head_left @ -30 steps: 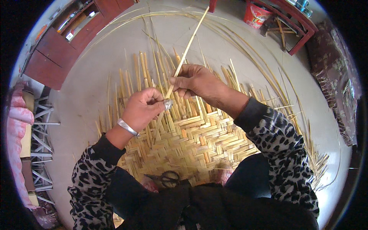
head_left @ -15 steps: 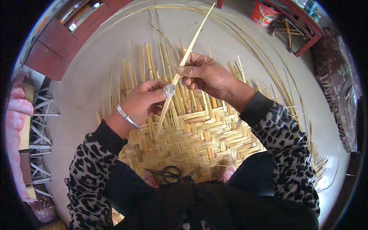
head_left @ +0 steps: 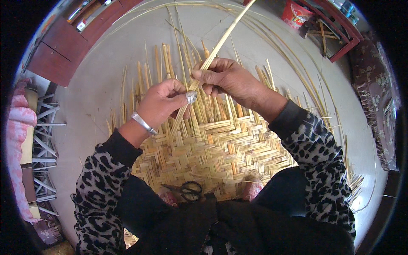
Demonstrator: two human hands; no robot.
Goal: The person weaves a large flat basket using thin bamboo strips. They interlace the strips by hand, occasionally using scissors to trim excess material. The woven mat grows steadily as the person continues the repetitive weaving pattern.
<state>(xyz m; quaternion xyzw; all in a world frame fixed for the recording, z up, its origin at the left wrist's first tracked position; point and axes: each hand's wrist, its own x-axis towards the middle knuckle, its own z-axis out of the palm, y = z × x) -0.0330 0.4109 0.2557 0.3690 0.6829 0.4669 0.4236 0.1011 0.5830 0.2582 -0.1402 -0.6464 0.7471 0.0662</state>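
A long pale split strip [head_left: 226, 35], like flattened cane or reed, slants up and to the right between my hands. My left hand [head_left: 165, 100], its thumb tip wrapped in silvery tape, pinches the strip's lower part. Higher on the same strip, my right hand [head_left: 223, 77] grips it between thumb and bent fingers. Below both hands spreads a woven mat [head_left: 221, 155] in a herringbone pattern, its loose strip ends [head_left: 165, 63] pointing away from me. Black-handled scissors [head_left: 190, 191] lie on the mat close to my body.
Long thin strips [head_left: 293, 59] curve over the grey floor at the far side and right. A red cabinet [head_left: 57, 55] stands far left, a red bucket [head_left: 295, 15] and red table [head_left: 340, 46] far right. Folding metal legs [head_left: 44, 144] line the left; a fringed cloth [head_left: 374, 93] hangs right.
The strip has shifted slightly up and to the right, its tip now at the upper edge. My left hand has risen a little along with it; both hands keep their hold.
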